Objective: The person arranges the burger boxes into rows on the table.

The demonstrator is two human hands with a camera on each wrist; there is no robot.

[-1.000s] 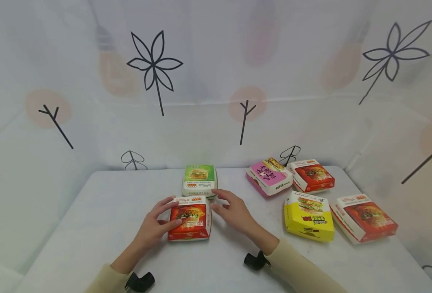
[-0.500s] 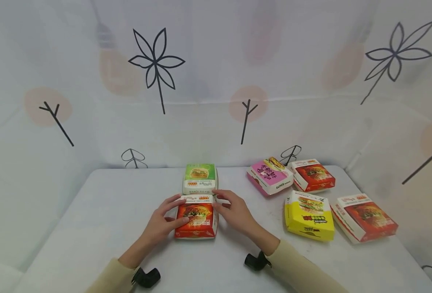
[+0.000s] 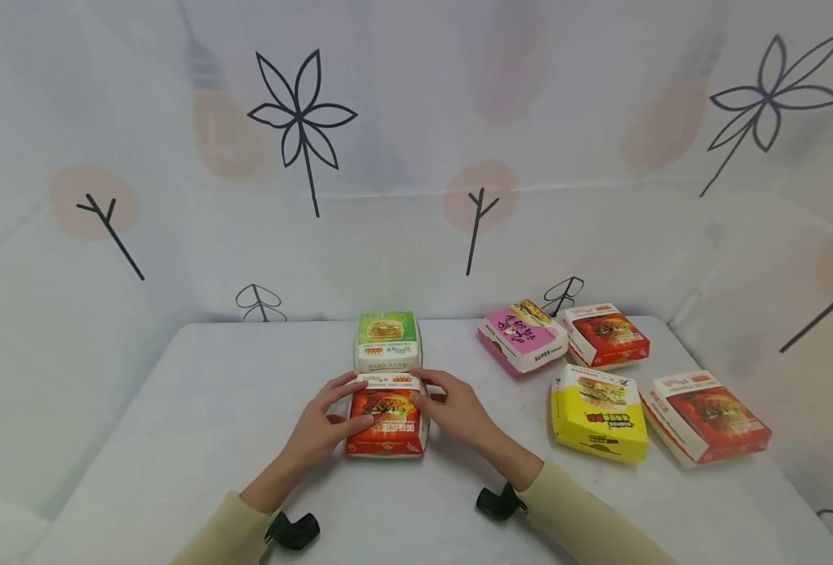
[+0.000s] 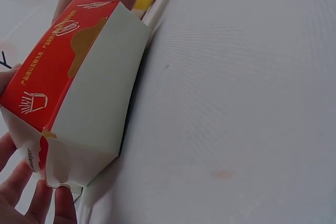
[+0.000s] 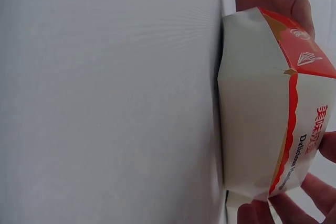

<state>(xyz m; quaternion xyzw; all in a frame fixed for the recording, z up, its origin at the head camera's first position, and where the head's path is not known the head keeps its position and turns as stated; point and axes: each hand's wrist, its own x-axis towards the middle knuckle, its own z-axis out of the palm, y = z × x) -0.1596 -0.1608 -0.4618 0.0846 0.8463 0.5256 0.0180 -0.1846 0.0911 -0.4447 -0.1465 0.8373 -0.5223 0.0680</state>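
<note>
A red burger box (image 3: pixel 388 431) lies flat on the white table, its top printed with a burger. My left hand (image 3: pixel 320 420) grips its left side, thumb on the lid and fingers at the far left corner. On the opposite side, my right hand (image 3: pixel 461 404) holds the right edge and far right corner. Directly behind, a green burger box (image 3: pixel 387 333) stands in line, close against the red one. In the left wrist view, left fingers (image 4: pixel 39 200) curl along the white end of the box. The right wrist view shows right fingers (image 5: pixel 291 211) against its other end.
To the right lie a pink burger box (image 3: pixel 522 336), another red box (image 3: pixel 605 336) behind it, a yellow box (image 3: pixel 598 413) and a further red box (image 3: pixel 709 416). A patterned white cloth (image 3: pixel 388 259) hangs behind the table.
The front red box has slid right and up against the green box, now lined up with it. My left hand moved right along with it; the right hand closed in on its edge.
</note>
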